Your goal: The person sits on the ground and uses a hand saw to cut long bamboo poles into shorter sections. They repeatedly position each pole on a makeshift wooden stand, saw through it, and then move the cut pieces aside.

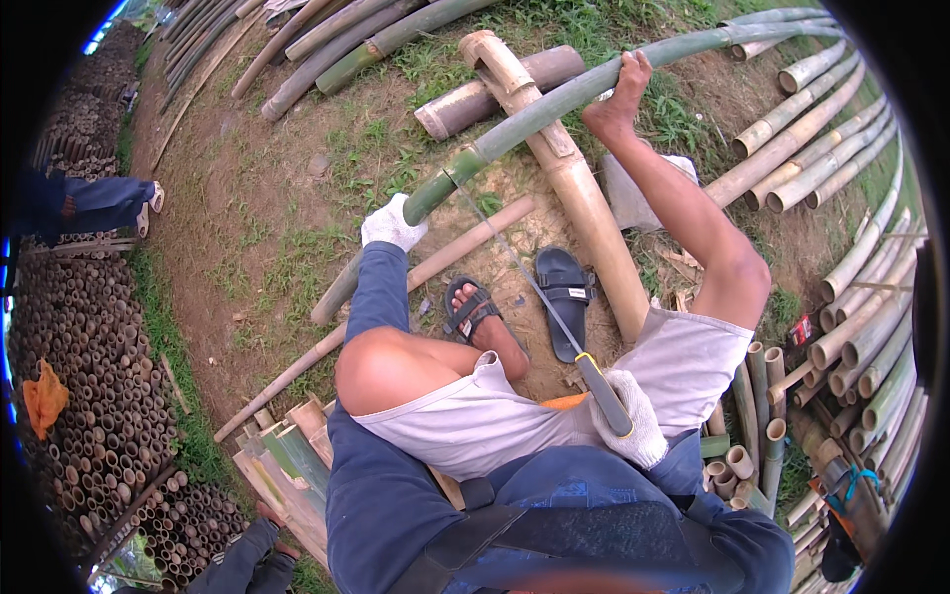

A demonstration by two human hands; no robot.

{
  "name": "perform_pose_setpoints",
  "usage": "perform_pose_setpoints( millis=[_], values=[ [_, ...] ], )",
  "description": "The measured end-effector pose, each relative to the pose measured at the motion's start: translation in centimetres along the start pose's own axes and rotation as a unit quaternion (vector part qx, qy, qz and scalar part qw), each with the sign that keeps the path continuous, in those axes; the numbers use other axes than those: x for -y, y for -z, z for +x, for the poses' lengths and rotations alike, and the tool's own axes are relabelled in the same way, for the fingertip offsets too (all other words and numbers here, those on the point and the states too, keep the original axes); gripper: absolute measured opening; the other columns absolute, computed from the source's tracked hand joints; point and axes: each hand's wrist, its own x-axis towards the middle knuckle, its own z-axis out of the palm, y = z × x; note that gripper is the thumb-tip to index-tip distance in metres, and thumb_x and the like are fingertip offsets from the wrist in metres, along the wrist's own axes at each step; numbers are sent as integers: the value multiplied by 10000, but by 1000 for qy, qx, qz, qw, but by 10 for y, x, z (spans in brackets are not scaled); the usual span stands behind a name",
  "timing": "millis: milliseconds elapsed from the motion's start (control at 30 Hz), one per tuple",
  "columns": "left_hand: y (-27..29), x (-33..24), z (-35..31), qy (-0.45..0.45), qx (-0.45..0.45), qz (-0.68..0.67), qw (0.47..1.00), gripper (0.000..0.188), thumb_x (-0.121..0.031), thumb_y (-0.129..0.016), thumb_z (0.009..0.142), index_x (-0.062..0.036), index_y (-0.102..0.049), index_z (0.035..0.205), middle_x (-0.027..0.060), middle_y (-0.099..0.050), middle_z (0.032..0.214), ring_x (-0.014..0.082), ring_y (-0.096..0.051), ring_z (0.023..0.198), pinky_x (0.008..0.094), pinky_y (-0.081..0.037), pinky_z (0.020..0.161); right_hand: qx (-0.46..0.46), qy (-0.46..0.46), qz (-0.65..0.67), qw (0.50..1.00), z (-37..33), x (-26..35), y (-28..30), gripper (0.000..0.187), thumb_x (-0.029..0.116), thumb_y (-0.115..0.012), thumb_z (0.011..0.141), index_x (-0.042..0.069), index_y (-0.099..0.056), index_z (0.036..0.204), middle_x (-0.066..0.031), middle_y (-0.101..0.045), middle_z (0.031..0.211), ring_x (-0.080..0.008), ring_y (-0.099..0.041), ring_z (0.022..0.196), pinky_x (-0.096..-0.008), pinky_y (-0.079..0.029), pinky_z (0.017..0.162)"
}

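A long green bamboo pole (559, 107) lies at a slant across a thick bamboo support (584, 203). My left hand (394, 224), in a white knit glove, grips the pole near its left end. In a matching glove, my right hand (631, 421) is closed round the black and yellow handle of a handsaw (602, 388) at my lap. The saw's thin blade runs up and left, its tip end at a dark cut in the pole, just right of my left hand. My bare right foot (623, 94) rests against the pole beyond the support.
A loose black sandal (562, 307) lies beside my sandalled left foot (480, 317). A thinner bamboo pole (435, 267) crosses the dirt. Bamboo poles (802, 158) are piled right; stacked cut bamboo (89, 376) fills the left. Another person's legs (104, 203) show far left, another's lower left.
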Motion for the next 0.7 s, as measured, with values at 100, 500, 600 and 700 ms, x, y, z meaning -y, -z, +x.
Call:
perform_pose_setpoints(
  millis=[100, 500, 600, 700],
  values=[
    [1, 0, 3, 8, 9, -2, 1000, 495, -523, -811, 900, -230, -757, 1295, 198, -837, 1142, 433, -801, 1097, 550, -618, 988, -7, -11, 17, 1000, 29, -4, -15, 488, 51, -799, 926, 32, -643, 1388, -239, -710, 1268, -446, -745, 1176, -459, -601, 1019],
    [5, -3, 2, 22, 10, -1, 1000, 542, -498, -820, 879, -223, -723, 1336, 207, -829, 1176, 430, -793, 1134, 534, -615, 1008, -70, 119, 34, 990, 206, -23, -104, 524, 81, -815, 910, 72, -631, 1400, -201, -711, 1251, -428, -726, 1189, -448, -602, 1000],
    [-1, 1, 5, 6, 16, -1, 1000, 566, -526, -835, 867, -213, -714, 1323, 202, -831, 1170, 437, -791, 1136, 531, -616, 1009, -27, 62, 10, 998, 97, -15, -53, 461, 6, -785, 929, 13, -649, 1369, -184, -701, 1215, -365, -737, 1116, -406, -584, 1014],
    [0, 3, 5, 16, 35, -4, 999, 571, -520, -827, 882, -191, -715, 1336, 201, -831, 1177, 434, -789, 1143, 533, -611, 1017, -19, 14, 19, 1000, 38, -19, -30, 479, -21, -790, 921, 14, -643, 1376, -192, -701, 1206, -373, -738, 1111, -418, -584, 1008]
  ],
)
